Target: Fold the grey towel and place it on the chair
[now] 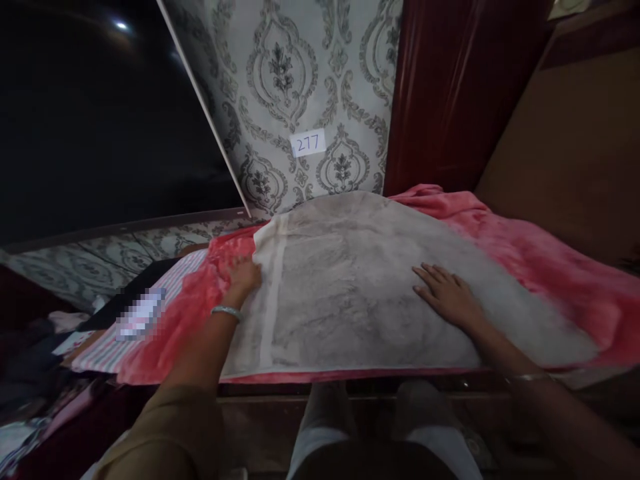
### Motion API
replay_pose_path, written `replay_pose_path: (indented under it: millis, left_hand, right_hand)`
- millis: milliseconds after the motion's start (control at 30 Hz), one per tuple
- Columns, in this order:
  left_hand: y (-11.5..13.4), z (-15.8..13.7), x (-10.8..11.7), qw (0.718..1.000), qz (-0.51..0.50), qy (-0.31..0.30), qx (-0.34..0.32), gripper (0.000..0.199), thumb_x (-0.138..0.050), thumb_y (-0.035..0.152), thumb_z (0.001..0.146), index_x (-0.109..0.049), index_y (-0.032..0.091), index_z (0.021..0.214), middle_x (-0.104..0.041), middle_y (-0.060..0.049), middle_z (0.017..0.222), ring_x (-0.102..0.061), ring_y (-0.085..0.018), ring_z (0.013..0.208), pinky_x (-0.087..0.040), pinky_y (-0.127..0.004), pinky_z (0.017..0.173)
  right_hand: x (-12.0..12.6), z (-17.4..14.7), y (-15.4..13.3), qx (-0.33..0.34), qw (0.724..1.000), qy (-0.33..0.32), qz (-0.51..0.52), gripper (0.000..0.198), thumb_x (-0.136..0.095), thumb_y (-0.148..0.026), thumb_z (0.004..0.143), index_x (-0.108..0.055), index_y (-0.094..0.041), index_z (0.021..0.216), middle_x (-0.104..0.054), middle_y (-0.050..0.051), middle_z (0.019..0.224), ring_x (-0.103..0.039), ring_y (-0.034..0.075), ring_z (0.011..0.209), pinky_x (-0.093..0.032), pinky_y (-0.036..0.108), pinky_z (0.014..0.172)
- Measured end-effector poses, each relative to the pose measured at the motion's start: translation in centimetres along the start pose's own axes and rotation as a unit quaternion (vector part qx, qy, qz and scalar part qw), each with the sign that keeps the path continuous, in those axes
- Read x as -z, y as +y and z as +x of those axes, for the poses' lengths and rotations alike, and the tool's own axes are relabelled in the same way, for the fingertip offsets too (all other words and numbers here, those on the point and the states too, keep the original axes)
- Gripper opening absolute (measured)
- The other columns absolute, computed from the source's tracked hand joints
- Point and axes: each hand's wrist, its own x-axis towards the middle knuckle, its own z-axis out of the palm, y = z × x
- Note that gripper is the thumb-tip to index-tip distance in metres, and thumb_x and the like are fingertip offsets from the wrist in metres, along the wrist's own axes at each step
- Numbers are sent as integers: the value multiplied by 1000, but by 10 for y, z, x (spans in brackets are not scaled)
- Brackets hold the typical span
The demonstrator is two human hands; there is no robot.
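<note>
A grey plush towel with a pale band near its left edge lies spread out. Underneath it is a pinkish-red plush blanket, showing on both sides and as a thin strip along the front. My right hand rests flat on the towel's right half, fingers spread. At the towel's left edge, my left hand touches the border between towel and blanket, with its fingers extended and partly blurred. A light bracelet circles my left wrist.
A large dark screen stands at the back left. Behind the towel is a patterned wall with a paper marked 277. Striped cloth shows at left. A dark red wooden panel rises at back right.
</note>
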Motion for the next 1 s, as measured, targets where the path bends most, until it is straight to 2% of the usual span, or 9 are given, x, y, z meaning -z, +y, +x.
replay_pose_path:
  millis: [67,133,233,400,500,633,867,933,1000]
  left_hand:
    - [33,-14,4,996,-12,26,-83,65,-35,47,100,-40,12,155,-36,-20,162,-31,-38,150,-28,-58,118]
    - [62,-31,1,987,-22,-3,-158,63,-32,49,101,-36,22,158,-26,-11,168,-21,-35,154,-24,-59,121]
    - [84,-52,-9,987,-32,-41,-149,61,-30,49,102,-36,26,158,-27,-8,168,-24,-35,154,-25,-60,120]
    - [84,-62,-13,994,-18,13,-108,58,-32,46,103,-46,21,153,-37,-13,163,-31,-36,150,-30,-56,118]
    - [83,-63,-10,996,-9,17,-90,58,-31,46,103,-46,19,153,-39,-15,161,-32,-37,149,-30,-56,117]
    - [84,-64,-11,996,-14,16,-87,59,-32,47,103,-44,20,154,-39,-14,161,-32,-36,149,-31,-56,116]
    - [86,-61,-11,996,-39,6,-86,60,-33,48,101,-46,21,153,-39,-15,161,-32,-37,149,-31,-58,115]
    - [87,-62,-11,995,-42,8,-85,59,-33,48,101,-46,21,153,-39,-15,161,-32,-37,149,-31,-58,115]
    - [87,-63,-10,995,-46,13,-88,59,-34,48,101,-47,21,152,-40,-15,161,-32,-38,148,-31,-58,115]
  right_hand:
    - [5,1,-5,1,1000,-1,2,62,-29,-57,100,-44,-30,153,-41,6,160,-36,29,148,-33,55,116]
    - [11,1,-9,5,1000,-5,3,60,-29,-54,101,-44,-29,154,-40,7,161,-36,29,148,-33,54,116]
    - [21,3,-14,-1,1000,-23,2,59,-31,-50,102,-41,-29,156,-37,7,162,-33,28,149,-30,54,118]
    - [26,3,-19,-19,999,-37,13,59,-33,-50,102,-37,-29,158,-31,7,165,-26,27,152,-25,54,121]
    - [26,5,-19,-21,998,-47,25,61,-32,-50,102,-35,-28,159,-28,8,166,-24,27,153,-23,54,121]
    - [33,9,2,-20,996,-85,21,63,-31,-51,102,-32,-27,160,-25,7,167,-21,26,154,-22,52,122]
    - [55,-1,82,-211,970,-113,-44,64,-26,-51,103,-29,-24,161,-21,10,168,-21,31,154,-25,60,119]
    - [60,1,85,-232,965,-107,-65,62,-25,-49,103,-33,-23,160,-23,12,168,-19,33,154,-25,63,118]
    - [63,10,72,-214,970,-87,-80,61,-26,-47,103,-34,-24,159,-23,12,168,-17,33,154,-23,64,117]
